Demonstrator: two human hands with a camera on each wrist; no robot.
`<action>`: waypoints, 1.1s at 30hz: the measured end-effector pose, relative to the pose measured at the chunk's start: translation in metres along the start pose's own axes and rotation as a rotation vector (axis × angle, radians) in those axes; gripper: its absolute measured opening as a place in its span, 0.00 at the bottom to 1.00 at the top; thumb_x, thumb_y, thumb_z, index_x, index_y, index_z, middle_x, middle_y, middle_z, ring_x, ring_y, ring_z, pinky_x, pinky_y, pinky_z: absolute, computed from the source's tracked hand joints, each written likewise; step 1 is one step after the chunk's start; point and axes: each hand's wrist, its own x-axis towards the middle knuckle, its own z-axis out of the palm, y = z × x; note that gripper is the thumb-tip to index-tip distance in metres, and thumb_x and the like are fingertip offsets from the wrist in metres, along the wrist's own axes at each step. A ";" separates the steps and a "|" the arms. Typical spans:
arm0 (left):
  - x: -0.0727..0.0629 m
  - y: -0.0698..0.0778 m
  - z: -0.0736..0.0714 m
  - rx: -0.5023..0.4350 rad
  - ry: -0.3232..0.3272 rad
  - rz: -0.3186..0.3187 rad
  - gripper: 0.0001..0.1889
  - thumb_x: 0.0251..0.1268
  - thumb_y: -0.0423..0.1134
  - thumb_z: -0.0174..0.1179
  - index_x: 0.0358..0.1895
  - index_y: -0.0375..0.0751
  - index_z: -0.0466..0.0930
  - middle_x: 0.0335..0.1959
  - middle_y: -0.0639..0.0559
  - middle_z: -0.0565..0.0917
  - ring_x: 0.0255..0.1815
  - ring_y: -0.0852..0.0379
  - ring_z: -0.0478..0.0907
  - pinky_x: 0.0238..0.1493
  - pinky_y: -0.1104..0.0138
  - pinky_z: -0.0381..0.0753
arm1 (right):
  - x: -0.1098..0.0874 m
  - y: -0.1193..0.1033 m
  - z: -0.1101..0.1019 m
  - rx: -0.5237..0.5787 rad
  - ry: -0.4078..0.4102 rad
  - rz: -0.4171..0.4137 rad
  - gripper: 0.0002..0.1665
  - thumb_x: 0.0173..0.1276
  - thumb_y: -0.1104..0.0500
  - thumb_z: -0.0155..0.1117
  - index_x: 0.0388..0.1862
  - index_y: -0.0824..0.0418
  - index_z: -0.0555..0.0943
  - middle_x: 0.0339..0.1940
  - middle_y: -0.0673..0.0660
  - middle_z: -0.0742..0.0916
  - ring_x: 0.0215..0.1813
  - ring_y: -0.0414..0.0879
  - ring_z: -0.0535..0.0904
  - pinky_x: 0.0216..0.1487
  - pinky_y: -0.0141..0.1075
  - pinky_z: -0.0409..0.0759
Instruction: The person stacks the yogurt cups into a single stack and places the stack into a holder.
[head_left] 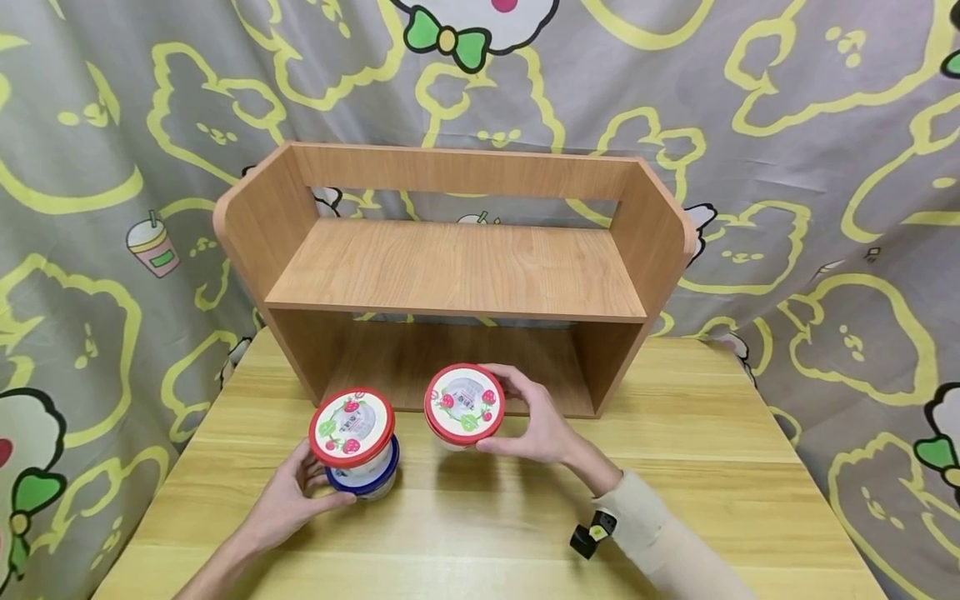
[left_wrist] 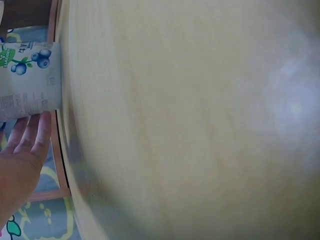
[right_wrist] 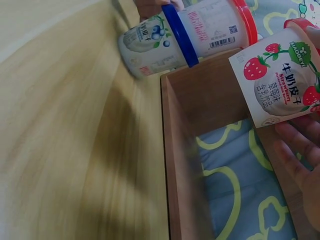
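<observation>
At the left, a strawberry milk tub with a red lid is stacked on a blueberry milk tub with a blue lid. My left hand grips the lower, blueberry tub from the left, thumb in front and fingers behind. Its printed blueberries show on the white wall of the tub in the left wrist view. To the right, my right hand holds a second red-lidded strawberry tub by its right side, above the table. The right wrist view shows this strawberry tub's label and fingers along its side.
A two-tier wooden shelf stands at the back of the wooden table, just behind the tubs. Its side panels rise at left and right. A patterned grey curtain hangs behind and around the table.
</observation>
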 end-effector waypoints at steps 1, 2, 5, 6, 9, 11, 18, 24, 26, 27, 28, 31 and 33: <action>0.000 0.000 0.000 0.002 0.000 -0.003 0.49 0.57 0.33 0.79 0.79 0.31 0.57 0.70 0.28 0.77 0.57 0.79 0.77 0.58 0.79 0.83 | 0.001 0.000 0.000 0.000 0.000 -0.003 0.55 0.51 0.54 0.87 0.78 0.52 0.70 0.65 0.54 0.86 0.62 0.42 0.82 0.60 0.41 0.86; 0.000 0.000 0.000 0.001 -0.001 -0.004 0.49 0.57 0.33 0.79 0.79 0.31 0.58 0.70 0.28 0.77 0.57 0.79 0.78 0.58 0.78 0.83 | 0.001 -0.001 -0.001 0.002 0.001 0.000 0.55 0.51 0.52 0.87 0.78 0.51 0.70 0.65 0.54 0.86 0.62 0.42 0.82 0.60 0.40 0.86; 0.000 0.001 0.000 0.001 -0.004 -0.010 0.49 0.57 0.33 0.79 0.79 0.31 0.58 0.70 0.28 0.77 0.57 0.79 0.77 0.58 0.78 0.83 | 0.002 -0.002 -0.001 0.001 0.001 -0.003 0.55 0.53 0.48 0.87 0.78 0.50 0.70 0.66 0.53 0.86 0.63 0.42 0.82 0.61 0.41 0.86; 0.000 0.001 0.000 0.001 -0.004 -0.012 0.49 0.57 0.33 0.79 0.79 0.31 0.58 0.70 0.28 0.77 0.57 0.79 0.77 0.58 0.78 0.83 | 0.003 -0.002 -0.001 0.002 0.001 -0.003 0.55 0.53 0.47 0.87 0.78 0.50 0.70 0.66 0.53 0.86 0.63 0.42 0.81 0.61 0.40 0.86; 0.000 0.001 0.000 0.002 -0.003 -0.011 0.49 0.57 0.33 0.79 0.79 0.31 0.58 0.69 0.28 0.77 0.57 0.79 0.77 0.58 0.79 0.83 | 0.006 -0.005 0.000 0.012 0.003 -0.019 0.55 0.54 0.47 0.86 0.78 0.51 0.69 0.66 0.53 0.85 0.64 0.43 0.81 0.63 0.39 0.85; 0.000 0.001 0.000 0.002 -0.001 -0.007 0.49 0.57 0.33 0.79 0.78 0.31 0.58 0.69 0.28 0.77 0.57 0.78 0.78 0.58 0.79 0.83 | 0.009 -0.006 0.000 0.021 0.006 -0.032 0.55 0.54 0.48 0.87 0.78 0.52 0.69 0.67 0.54 0.85 0.64 0.44 0.81 0.64 0.38 0.85; -0.001 0.001 0.001 -0.010 0.005 0.016 0.48 0.57 0.31 0.78 0.78 0.30 0.59 0.67 0.27 0.78 0.56 0.77 0.79 0.58 0.78 0.83 | 0.020 -0.017 0.001 0.010 0.029 -0.080 0.57 0.49 0.57 0.88 0.77 0.54 0.70 0.66 0.56 0.85 0.64 0.42 0.80 0.63 0.36 0.83; 0.000 0.002 0.001 -0.005 0.000 -0.003 0.49 0.57 0.32 0.78 0.78 0.30 0.58 0.68 0.28 0.77 0.56 0.78 0.78 0.58 0.78 0.83 | 0.030 -0.025 0.000 0.020 0.040 -0.119 0.58 0.46 0.61 0.87 0.78 0.56 0.70 0.66 0.57 0.85 0.65 0.44 0.81 0.64 0.37 0.83; 0.001 0.002 0.001 -0.004 -0.002 -0.010 0.49 0.57 0.33 0.78 0.79 0.31 0.58 0.69 0.28 0.77 0.56 0.78 0.78 0.58 0.78 0.83 | 0.032 -0.026 -0.001 0.032 0.040 -0.124 0.58 0.47 0.60 0.87 0.78 0.56 0.70 0.67 0.58 0.85 0.65 0.44 0.81 0.66 0.37 0.83; 0.001 0.002 0.001 -0.004 -0.003 -0.012 0.49 0.58 0.33 0.78 0.79 0.31 0.57 0.69 0.28 0.77 0.57 0.78 0.78 0.58 0.78 0.83 | 0.033 -0.027 -0.002 0.037 0.038 -0.125 0.57 0.49 0.58 0.88 0.78 0.55 0.70 0.67 0.57 0.84 0.65 0.44 0.80 0.66 0.36 0.83; 0.001 0.002 0.001 -0.004 -0.002 -0.013 0.49 0.58 0.33 0.78 0.79 0.31 0.57 0.69 0.28 0.77 0.57 0.78 0.78 0.58 0.78 0.83 | 0.034 -0.027 -0.002 0.041 0.035 -0.129 0.57 0.50 0.56 0.88 0.78 0.55 0.70 0.67 0.58 0.84 0.66 0.44 0.80 0.66 0.37 0.83; 0.000 0.001 0.001 -0.006 0.001 -0.001 0.49 0.57 0.32 0.78 0.79 0.31 0.57 0.69 0.28 0.77 0.57 0.79 0.78 0.58 0.78 0.83 | 0.037 -0.029 -0.002 0.049 0.026 -0.132 0.56 0.52 0.52 0.87 0.78 0.55 0.69 0.67 0.57 0.84 0.65 0.44 0.81 0.67 0.37 0.83; 0.000 0.000 0.001 -0.009 0.004 0.013 0.49 0.57 0.32 0.78 0.79 0.31 0.58 0.68 0.27 0.77 0.57 0.78 0.78 0.58 0.78 0.83 | 0.040 -0.031 -0.002 0.051 0.022 -0.137 0.56 0.52 0.54 0.87 0.78 0.55 0.69 0.67 0.58 0.84 0.65 0.45 0.81 0.67 0.37 0.83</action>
